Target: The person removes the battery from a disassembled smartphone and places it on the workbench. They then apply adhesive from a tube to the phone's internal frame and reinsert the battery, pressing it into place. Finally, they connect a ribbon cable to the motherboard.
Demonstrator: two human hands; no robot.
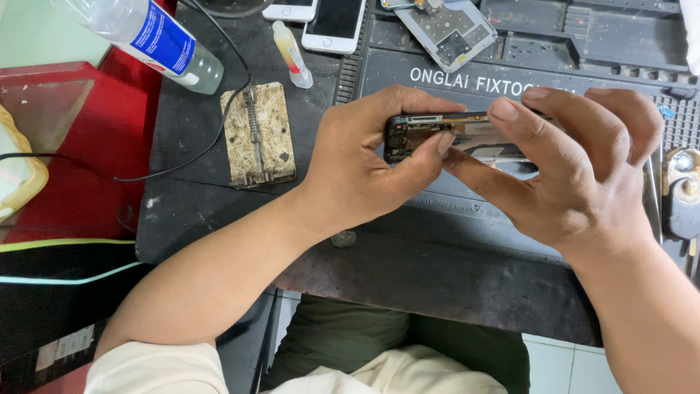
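Note:
Both of my hands hold an opened black phone body (430, 133) edge-on above a dark grey repair mat (467, 211). My left hand (364, 164) grips its left end, thumb and forefinger pinching around the exposed camera area. My right hand (583, 168) covers its right part, with the forefinger laid along the top edge and the thumb underneath. Most of the phone is hidden behind my right fingers.
A worn metal board holder (257, 135) lies left on the black bench. A clear plastic bottle with a blue label (149, 36), a small glue bottle (292, 52), two white phones (332, 22) and a bare phone frame (448, 31) sit at the back. A red box (80, 168) stands left.

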